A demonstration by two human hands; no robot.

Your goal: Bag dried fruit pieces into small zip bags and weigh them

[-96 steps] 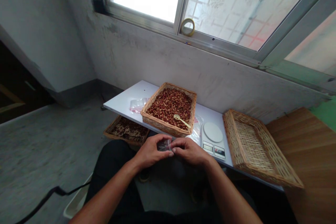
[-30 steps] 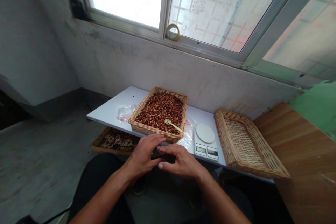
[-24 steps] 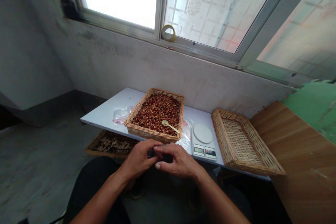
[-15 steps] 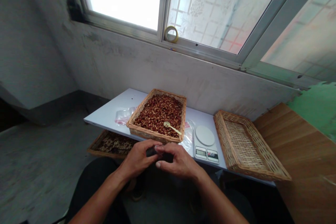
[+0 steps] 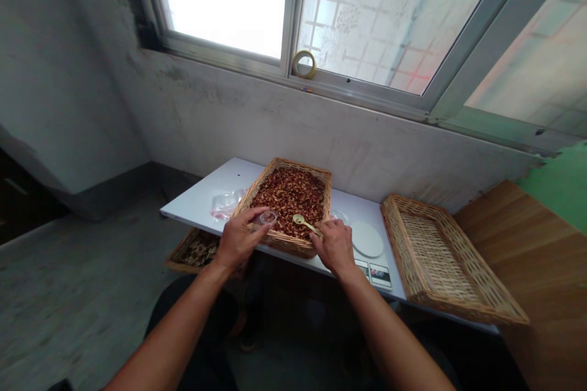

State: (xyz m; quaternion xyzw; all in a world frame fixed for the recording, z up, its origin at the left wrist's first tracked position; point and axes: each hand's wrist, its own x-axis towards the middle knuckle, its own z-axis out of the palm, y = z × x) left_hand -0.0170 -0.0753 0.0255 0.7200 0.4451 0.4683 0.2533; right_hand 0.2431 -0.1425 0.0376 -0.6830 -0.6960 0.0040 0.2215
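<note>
The left hand [image 5: 236, 239] grips a small clear cup [image 5: 268, 217] in its fingertips, just above the rim of a wicker basket [image 5: 284, 245] heaped with dried red-brown pieces [image 5: 287, 200]. The right hand [image 5: 334, 247] curls down at the near rim, beside the handle of a pale yellow spoon [image 5: 301, 220]; whether it holds the spoon, I cannot tell.

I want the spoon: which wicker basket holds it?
The middle basket on the white shelf, heaped with reddish-brown pieces: the yellow spoon lies there, by the right hand. The right basket and the lower basket show no spoon.
</note>
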